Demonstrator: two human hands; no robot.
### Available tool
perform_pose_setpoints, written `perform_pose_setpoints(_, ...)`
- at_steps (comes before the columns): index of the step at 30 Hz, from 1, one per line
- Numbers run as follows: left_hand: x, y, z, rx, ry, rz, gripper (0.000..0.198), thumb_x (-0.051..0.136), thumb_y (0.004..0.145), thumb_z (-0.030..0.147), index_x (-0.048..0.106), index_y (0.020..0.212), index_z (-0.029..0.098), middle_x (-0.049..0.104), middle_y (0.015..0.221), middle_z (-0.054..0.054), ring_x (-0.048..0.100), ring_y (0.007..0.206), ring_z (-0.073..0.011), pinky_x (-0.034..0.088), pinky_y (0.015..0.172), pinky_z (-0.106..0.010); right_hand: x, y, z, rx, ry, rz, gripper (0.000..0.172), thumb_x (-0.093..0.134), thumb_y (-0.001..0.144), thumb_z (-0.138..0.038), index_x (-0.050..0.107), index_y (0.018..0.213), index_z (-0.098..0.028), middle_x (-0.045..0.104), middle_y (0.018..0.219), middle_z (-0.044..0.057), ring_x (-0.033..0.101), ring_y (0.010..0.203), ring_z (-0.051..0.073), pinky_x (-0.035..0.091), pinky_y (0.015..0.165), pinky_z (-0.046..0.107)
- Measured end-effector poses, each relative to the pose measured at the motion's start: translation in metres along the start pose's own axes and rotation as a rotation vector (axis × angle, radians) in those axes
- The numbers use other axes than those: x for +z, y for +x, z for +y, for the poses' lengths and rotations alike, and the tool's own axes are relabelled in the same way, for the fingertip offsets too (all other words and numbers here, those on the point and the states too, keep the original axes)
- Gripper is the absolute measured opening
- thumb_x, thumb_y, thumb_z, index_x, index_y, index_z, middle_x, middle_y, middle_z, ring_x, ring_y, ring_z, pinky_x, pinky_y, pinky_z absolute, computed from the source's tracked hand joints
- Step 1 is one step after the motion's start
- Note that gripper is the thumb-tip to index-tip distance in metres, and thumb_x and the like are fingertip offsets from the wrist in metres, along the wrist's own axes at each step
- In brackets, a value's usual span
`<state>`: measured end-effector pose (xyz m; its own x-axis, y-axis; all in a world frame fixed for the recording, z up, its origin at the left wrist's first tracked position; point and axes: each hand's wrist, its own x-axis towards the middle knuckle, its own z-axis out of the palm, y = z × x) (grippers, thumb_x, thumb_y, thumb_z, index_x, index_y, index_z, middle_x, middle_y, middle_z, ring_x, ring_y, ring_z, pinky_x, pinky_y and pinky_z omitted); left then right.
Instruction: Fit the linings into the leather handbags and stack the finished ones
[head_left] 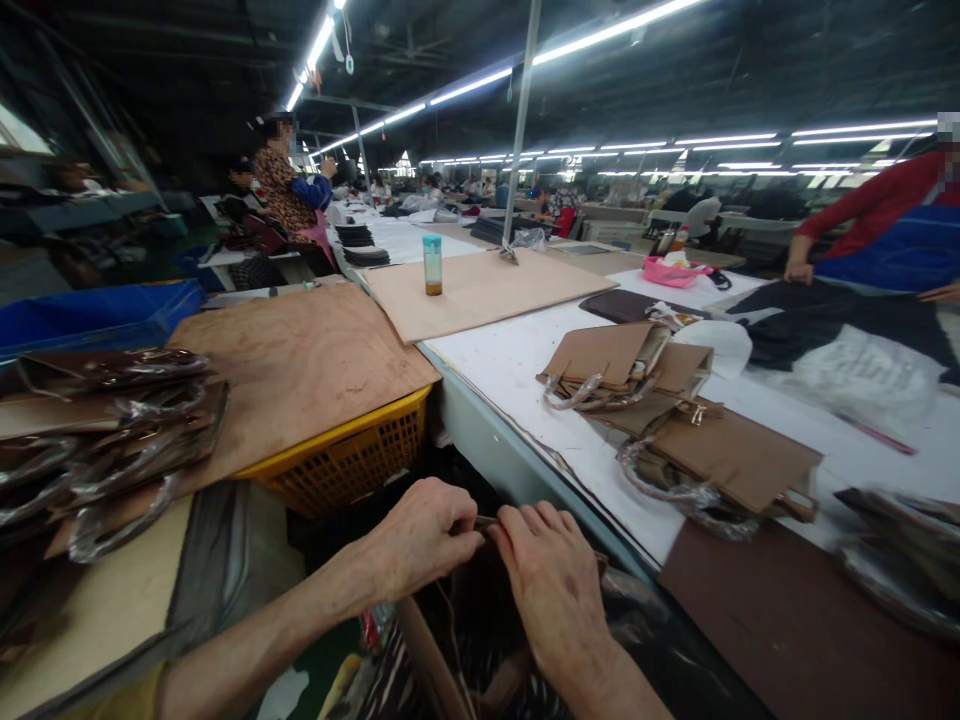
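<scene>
My left hand and my right hand are close together over my lap, at the table's edge. Between them they pinch the upper edge of a dark brown handbag. The left thumb and curled forefinger close on that edge, while the right fingers bend over it with the thumb behind. Brown straps hang below, and clear plastic shows by my right wrist. My hands and forearms hide much of the bag.
Tan handbags with plastic-wrapped handles lie on the white table. Darker bags are piled at left near a wooden board over a yellow crate. A bottle stands beyond. A person in red works at right.
</scene>
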<state>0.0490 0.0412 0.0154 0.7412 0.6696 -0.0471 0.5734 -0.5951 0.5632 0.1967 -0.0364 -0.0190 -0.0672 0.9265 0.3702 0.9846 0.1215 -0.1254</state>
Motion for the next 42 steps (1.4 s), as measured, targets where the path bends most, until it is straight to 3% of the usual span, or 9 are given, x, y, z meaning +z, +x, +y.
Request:
perform_pose_setpoints(8, -0.006, -0.014, -0.014, 0.177, 0.039, -0.026, 0.020, 0.064, 0.075, 0.025, 0.053, 0.062, 0.015, 0.059, 0.072, 0.001, 0.054, 0.066, -0.0115, 0.038, 0.062, -0.019, 0.007, 0.005, 0.005, -0.032, 0.080, 0.035, 0.028, 0.039, 0.093, -0.026, 0.052, 0.068, -0.022, 0.058, 0.064, 0.001, 0.050, 0.061, 0.019, 0.026, 0.061, 0.031)
perform_pose_setpoints(14, -0.001, -0.023, -0.016, 0.135, -0.068, 0.117, 0.019, 0.052, 0.080, 0.017, 0.054, 0.061, 0.015, 0.061, 0.094, -0.001, 0.056, 0.074, -0.0120, 0.040, 0.069, -0.021, 0.011, 0.008, 0.010, -0.004, 0.032, 0.038, 0.029, 0.035, 0.094, -0.027, 0.049, 0.069, -0.022, 0.057, 0.064, 0.001, 0.052, 0.062, 0.020, 0.027, 0.061, 0.031)
perform_pose_setpoints(20, 0.009, -0.020, -0.021, -0.039, -0.335, 0.264, 0.023, 0.047, 0.071, 0.010, 0.036, 0.052, 0.017, 0.059, 0.077, -0.002, 0.053, 0.070, -0.0126, 0.039, 0.067, -0.022, 0.014, -0.001, 0.019, 0.033, 0.100, 0.070, 0.042, 0.024, 0.096, -0.038, 0.048, 0.065, -0.022, 0.055, 0.061, 0.000, 0.052, 0.058, 0.018, 0.027, 0.058, 0.030)
perform_pose_setpoints(26, 0.011, -0.021, -0.022, -0.052, -0.330, 0.354, 0.022, 0.048, 0.069, 0.011, 0.030, 0.058, 0.019, 0.058, 0.079, 0.000, 0.050, 0.070, -0.0123, 0.037, 0.067, -0.023, 0.013, 0.000, 0.016, 0.033, 0.098, 0.084, 0.046, 0.020, 0.096, -0.041, 0.048, 0.064, -0.022, 0.055, 0.060, 0.001, 0.053, 0.057, 0.017, 0.028, 0.057, 0.030)
perform_pose_setpoints(32, 0.010, -0.018, -0.023, -0.077, -0.283, 0.351, 0.020, 0.043, 0.069, 0.009, 0.029, 0.056, 0.018, 0.054, 0.071, 0.002, 0.046, 0.065, -0.0113, 0.033, 0.062, -0.022, 0.013, 0.000, 0.015, 0.031, 0.114, 0.077, 0.046, 0.020, 0.096, -0.041, 0.049, 0.065, -0.022, 0.056, 0.061, 0.001, 0.053, 0.057, 0.016, 0.028, 0.057, 0.029)
perform_pose_setpoints(36, 0.014, -0.016, -0.026, -0.139, -0.236, 0.328, 0.015, 0.042, 0.069, 0.011, 0.037, 0.056, 0.018, 0.044, 0.058, 0.004, 0.041, 0.058, -0.0104, 0.030, 0.057, -0.021, 0.014, -0.003, 0.015, 0.038, 0.124, 0.082, 0.045, 0.022, 0.096, -0.041, 0.048, 0.064, -0.022, 0.055, 0.061, 0.000, 0.052, 0.058, 0.017, 0.028, 0.057, 0.029)
perform_pose_setpoints(42, 0.017, -0.015, -0.024, -0.140, -0.212, 0.326, 0.013, 0.041, 0.068, 0.011, 0.038, 0.056, 0.017, 0.039, 0.056, 0.005, 0.037, 0.056, -0.0096, 0.027, 0.054, -0.021, 0.012, 0.000, 0.015, 0.043, 0.088, 0.040, 0.040, 0.027, 0.095, -0.039, 0.052, 0.068, -0.023, 0.057, 0.065, 0.001, 0.053, 0.061, 0.019, 0.028, 0.061, 0.030)
